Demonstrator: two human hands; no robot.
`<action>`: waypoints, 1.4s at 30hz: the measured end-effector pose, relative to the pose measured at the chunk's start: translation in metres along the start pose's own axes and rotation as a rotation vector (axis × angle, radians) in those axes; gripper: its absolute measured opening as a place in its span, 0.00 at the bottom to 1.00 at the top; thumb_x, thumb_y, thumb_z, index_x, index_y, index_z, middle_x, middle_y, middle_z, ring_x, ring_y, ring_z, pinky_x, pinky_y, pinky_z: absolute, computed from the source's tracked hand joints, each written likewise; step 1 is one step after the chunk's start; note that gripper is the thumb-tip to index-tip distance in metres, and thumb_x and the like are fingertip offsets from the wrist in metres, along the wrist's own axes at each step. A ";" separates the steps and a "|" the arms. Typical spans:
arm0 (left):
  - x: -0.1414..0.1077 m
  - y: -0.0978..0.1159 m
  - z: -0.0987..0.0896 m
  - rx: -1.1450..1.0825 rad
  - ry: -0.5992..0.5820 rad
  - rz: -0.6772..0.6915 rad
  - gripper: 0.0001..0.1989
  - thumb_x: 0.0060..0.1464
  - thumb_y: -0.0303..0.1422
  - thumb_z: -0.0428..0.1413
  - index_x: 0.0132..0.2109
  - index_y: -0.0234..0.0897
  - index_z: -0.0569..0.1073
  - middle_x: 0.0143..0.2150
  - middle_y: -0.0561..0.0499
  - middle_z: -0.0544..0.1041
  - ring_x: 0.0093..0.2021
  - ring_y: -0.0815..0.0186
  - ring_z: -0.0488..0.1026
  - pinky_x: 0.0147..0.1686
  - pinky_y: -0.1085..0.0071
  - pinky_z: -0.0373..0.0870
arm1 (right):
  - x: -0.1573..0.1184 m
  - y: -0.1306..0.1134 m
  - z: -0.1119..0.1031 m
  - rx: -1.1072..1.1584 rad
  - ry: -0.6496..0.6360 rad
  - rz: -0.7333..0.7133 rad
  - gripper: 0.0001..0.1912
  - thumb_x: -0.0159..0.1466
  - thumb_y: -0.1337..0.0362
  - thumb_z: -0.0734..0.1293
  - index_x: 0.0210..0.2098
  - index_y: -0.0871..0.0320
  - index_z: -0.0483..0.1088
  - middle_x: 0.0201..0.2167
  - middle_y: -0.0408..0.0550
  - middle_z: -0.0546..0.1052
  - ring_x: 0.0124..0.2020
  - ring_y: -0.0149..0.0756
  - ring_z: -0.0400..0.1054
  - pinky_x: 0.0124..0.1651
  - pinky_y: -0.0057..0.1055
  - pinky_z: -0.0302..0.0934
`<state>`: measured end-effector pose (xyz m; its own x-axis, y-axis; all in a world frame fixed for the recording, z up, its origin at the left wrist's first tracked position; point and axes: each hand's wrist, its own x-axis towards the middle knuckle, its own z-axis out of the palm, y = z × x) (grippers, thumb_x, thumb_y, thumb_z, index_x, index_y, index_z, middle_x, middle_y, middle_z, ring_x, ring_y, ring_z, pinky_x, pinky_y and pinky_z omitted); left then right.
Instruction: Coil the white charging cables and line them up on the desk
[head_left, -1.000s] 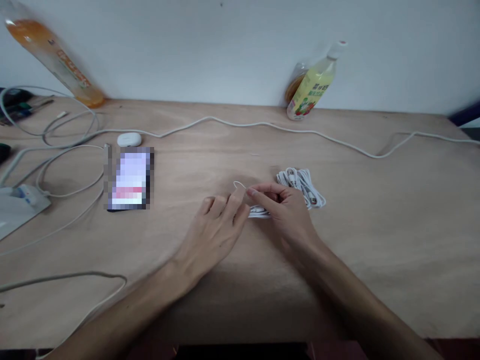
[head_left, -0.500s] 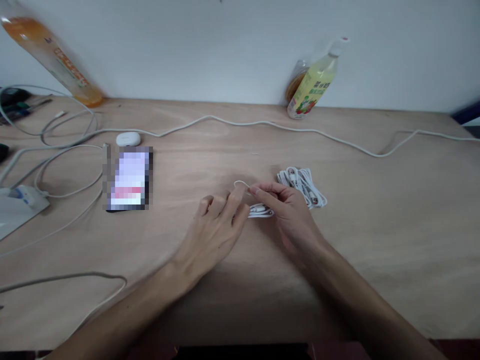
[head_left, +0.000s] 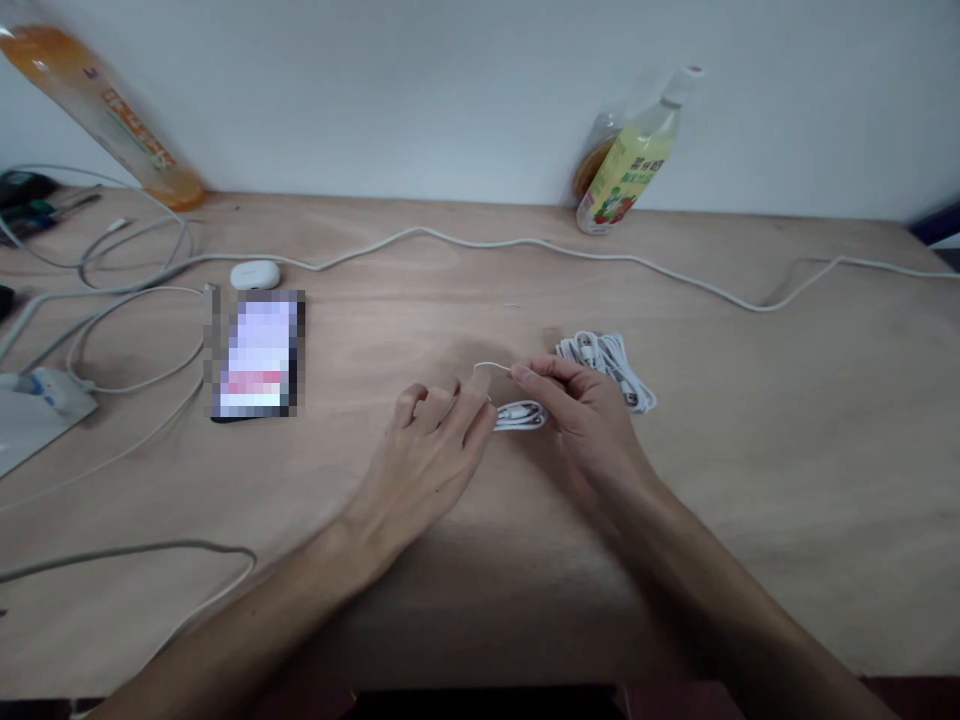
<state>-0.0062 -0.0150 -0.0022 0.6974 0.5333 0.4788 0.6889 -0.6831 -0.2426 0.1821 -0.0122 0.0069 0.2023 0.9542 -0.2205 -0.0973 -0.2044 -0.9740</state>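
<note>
A small coiled white charging cable (head_left: 520,414) lies between my two hands, its left end hidden under my left fingers. My left hand (head_left: 433,445) is closed around that end, with the thumb and index finger at the coil. A thin white strand (head_left: 491,365), which looks like a twist tie, arches from my left index finger to my right fingertips. My right hand (head_left: 574,405) pinches its far end between thumb and index finger, above the coil's right side. Just behind my right hand lies a pile of coiled white cables (head_left: 619,370) with metal plugs showing.
At left lie a phone (head_left: 259,355) with a blurred screen, a white earbud case (head_left: 255,275) and a power strip (head_left: 37,415) with tangled cables. A long white cable (head_left: 480,244) crosses the back. An orange drink bottle (head_left: 112,110) and a yellow-labelled bottle (head_left: 634,160) stand by the wall.
My right hand has moved slightly right, away from my left fingers, drawing the thin strand out straighter. My left hand has barely moved.
</note>
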 end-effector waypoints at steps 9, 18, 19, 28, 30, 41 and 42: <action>-0.001 0.008 -0.003 -0.021 0.057 -0.034 0.11 0.70 0.20 0.51 0.48 0.34 0.77 0.49 0.38 0.82 0.43 0.52 0.72 0.45 0.58 0.69 | -0.003 0.002 0.001 -0.167 0.061 -0.189 0.09 0.58 0.55 0.78 0.32 0.53 0.86 0.21 0.36 0.57 0.25 0.30 0.49 0.29 0.33 0.44; 0.002 0.003 -0.001 -0.119 -0.078 -0.112 0.15 0.71 0.19 0.46 0.42 0.37 0.74 0.35 0.44 0.79 0.37 0.51 0.71 0.36 0.59 0.65 | -0.014 -0.002 0.006 -0.290 0.101 -0.416 0.04 0.62 0.61 0.78 0.31 0.49 0.88 0.18 0.35 0.60 0.22 0.29 0.47 0.29 0.33 0.47; 0.002 0.003 -0.002 -0.137 -0.081 -0.129 0.15 0.72 0.19 0.46 0.43 0.37 0.74 0.36 0.43 0.80 0.38 0.50 0.71 0.36 0.59 0.64 | -0.015 -0.001 0.007 -0.306 0.103 -0.453 0.04 0.62 0.62 0.78 0.32 0.48 0.88 0.18 0.35 0.60 0.23 0.29 0.49 0.30 0.33 0.49; -0.004 0.003 0.000 -0.340 -0.102 -0.230 0.16 0.76 0.23 0.43 0.43 0.34 0.73 0.37 0.41 0.80 0.37 0.51 0.70 0.36 0.58 0.63 | -0.021 0.011 0.010 -0.376 0.016 -0.668 0.09 0.67 0.70 0.77 0.37 0.48 0.88 0.22 0.36 0.71 0.27 0.32 0.57 0.35 0.34 0.57; -0.005 0.002 0.001 -0.418 -0.142 -0.268 0.16 0.77 0.25 0.42 0.45 0.34 0.73 0.39 0.40 0.81 0.39 0.51 0.71 0.38 0.58 0.65 | -0.021 0.012 0.010 -0.399 0.011 -0.694 0.09 0.68 0.71 0.77 0.38 0.48 0.87 0.22 0.36 0.71 0.27 0.32 0.57 0.35 0.34 0.57; -0.002 0.001 -0.006 -0.911 -0.195 -0.588 0.13 0.78 0.32 0.43 0.47 0.39 0.71 0.47 0.43 0.79 0.46 0.55 0.73 0.50 0.55 0.70 | -0.020 0.013 0.008 -0.422 0.006 -0.646 0.07 0.68 0.68 0.76 0.37 0.48 0.86 0.21 0.35 0.66 0.26 0.32 0.56 0.36 0.35 0.56; -0.001 0.001 -0.007 -0.966 -0.196 -0.624 0.13 0.78 0.33 0.43 0.47 0.39 0.71 0.46 0.44 0.78 0.45 0.56 0.73 0.49 0.57 0.70 | -0.020 0.013 0.008 -0.421 0.002 -0.624 0.06 0.68 0.67 0.76 0.37 0.48 0.86 0.21 0.35 0.67 0.26 0.32 0.56 0.36 0.35 0.57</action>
<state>-0.0075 -0.0199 0.0033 0.3674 0.9210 0.1295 0.5451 -0.3260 0.7724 0.1694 -0.0321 -0.0005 0.0994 0.9200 0.3791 0.4164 0.3076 -0.8556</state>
